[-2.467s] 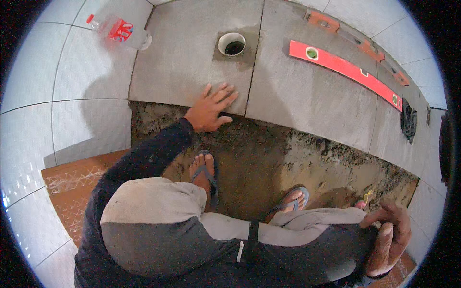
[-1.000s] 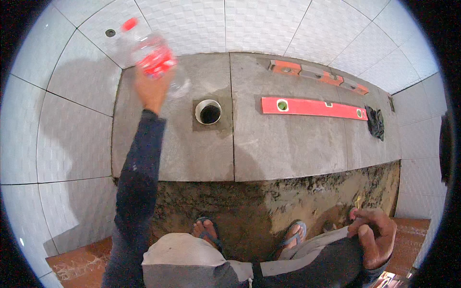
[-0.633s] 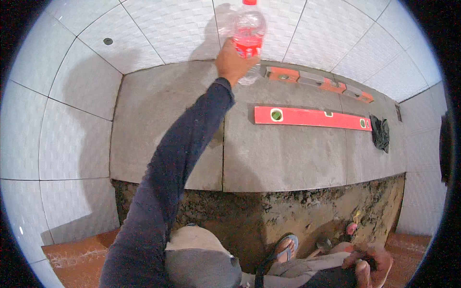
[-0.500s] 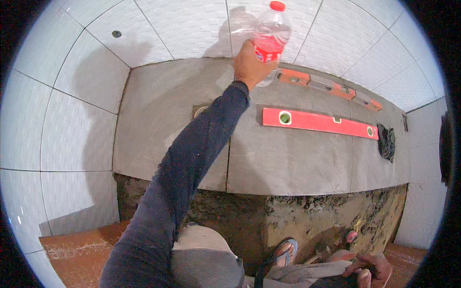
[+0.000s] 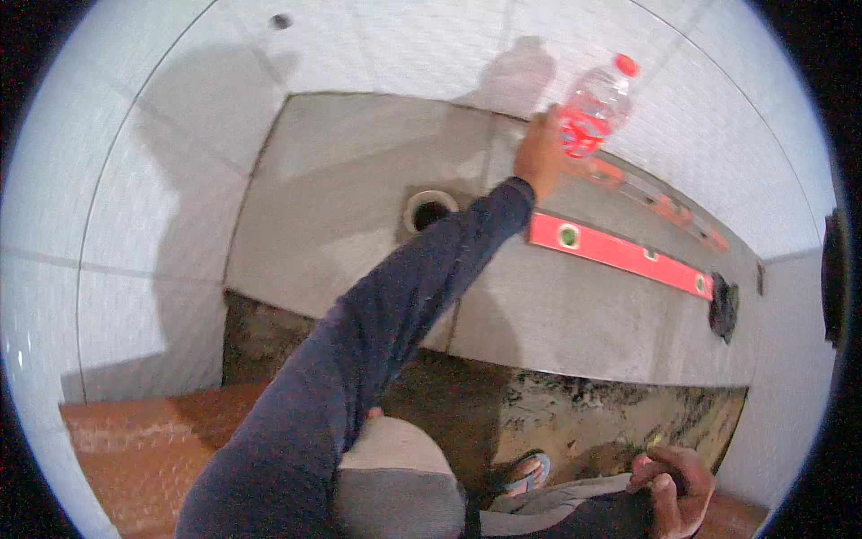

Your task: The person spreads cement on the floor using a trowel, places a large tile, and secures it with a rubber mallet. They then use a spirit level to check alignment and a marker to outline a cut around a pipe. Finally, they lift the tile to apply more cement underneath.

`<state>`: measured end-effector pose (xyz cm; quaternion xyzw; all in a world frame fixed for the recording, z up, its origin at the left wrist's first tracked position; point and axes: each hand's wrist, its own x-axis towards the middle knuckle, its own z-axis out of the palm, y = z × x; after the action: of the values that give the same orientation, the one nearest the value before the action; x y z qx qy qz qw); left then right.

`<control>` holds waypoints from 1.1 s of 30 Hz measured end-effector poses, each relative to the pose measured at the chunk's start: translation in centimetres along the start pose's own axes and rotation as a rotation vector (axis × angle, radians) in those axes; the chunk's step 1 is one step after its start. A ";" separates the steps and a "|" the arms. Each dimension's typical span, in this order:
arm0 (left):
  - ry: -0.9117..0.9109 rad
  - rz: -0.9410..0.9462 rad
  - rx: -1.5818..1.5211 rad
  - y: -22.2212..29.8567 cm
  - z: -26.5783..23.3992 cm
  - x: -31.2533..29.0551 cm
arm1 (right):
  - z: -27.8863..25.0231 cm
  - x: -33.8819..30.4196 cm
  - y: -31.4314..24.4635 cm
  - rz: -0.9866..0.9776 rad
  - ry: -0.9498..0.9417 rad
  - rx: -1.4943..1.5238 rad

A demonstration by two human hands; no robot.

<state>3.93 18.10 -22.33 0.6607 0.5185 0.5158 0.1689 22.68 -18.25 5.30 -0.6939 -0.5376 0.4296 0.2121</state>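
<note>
At the back wall, my left hand [image 5: 540, 154] is wrapped round the lower part of a clear plastic bottle [image 5: 597, 106] with a red cap and red label. The bottle leans to the right; its base is partly hidden by the hand. My left arm, in a dark sleeve, reaches across the grey tiled floor. Just right of my left wrist lies a red spirit level [image 5: 620, 254]. Low on the right, beside my knee, is my right hand [image 5: 675, 490] with its fingers curled in. Whether anything small is between those fingers cannot be made out.
Left of my forearm, a round drain opening [image 5: 431, 212] sits in the floor. An orange and grey level [image 5: 660, 202] lies along the back wall. A crumpled black plastic bag [image 5: 724, 308] touches the red level's far end. White tiled walls [image 5: 126, 216] surround the corner.
The view has turned, shifting the scene rightward and uncovering the drain. My left hand has carried the bottle slightly right, tilting it more. My right hand stays curled.
</note>
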 end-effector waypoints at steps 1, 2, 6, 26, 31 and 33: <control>-0.025 -0.008 0.021 0.7 -0.6 -0.7 | 0.0 0.1 -0.2 -0.029 -0.014 -0.022; -0.052 -0.013 0.035 0.8 -1.6 -1.9 | 0.4 -0.1 -0.7 -0.012 -0.019 -0.028; -0.163 0.026 0.003 -2.0 -9.4 -11.6 | 1.0 -0.6 0.1 -0.129 -0.023 -0.040; 0.792 -0.984 -0.181 -4.7 -31.4 -33.9 | 3.1 1.8 1.8 -0.137 0.043 -0.163; 0.780 -1.205 -0.586 -5.5 -32.1 -33.7 | 3.8 2.4 1.2 -0.029 0.027 -0.050; 0.824 -1.242 -0.379 -3.5 -32.7 -31.9 | 3.9 2.8 1.5 -0.023 0.013 -0.017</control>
<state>-23.64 -18.09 -27.73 -0.0375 0.7182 0.6110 0.3308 20.50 -16.81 1.02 -0.6922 -0.5477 0.4180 0.2149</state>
